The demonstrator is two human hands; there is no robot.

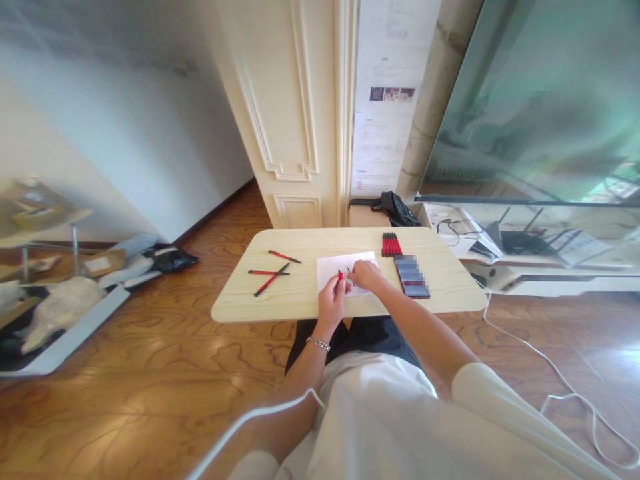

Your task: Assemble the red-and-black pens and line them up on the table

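Note:
My left hand [332,301] is closed around a red and black pen [341,275], held upright over a white sheet of paper [327,267]. Close beside it, my right hand [366,275] has its fingers curled near the pen's top; whatever they pinch is hidden. A thin dark piece [349,271] shows by the right fingertips, too small to name. To the left on the table, a red and black pen [285,257] lies alone, and two more pens [270,280] cross each other. Several red pens [391,245] lie side by side at the right, above a phone [413,277].
The light wooden table [235,300] has rounded corners. Behind it stand a cardboard box with a black bag [397,209] and a white low cabinet [540,277]. A white cable [530,343] runs across the floor at right. Boxes and bags [65,307] lie at left.

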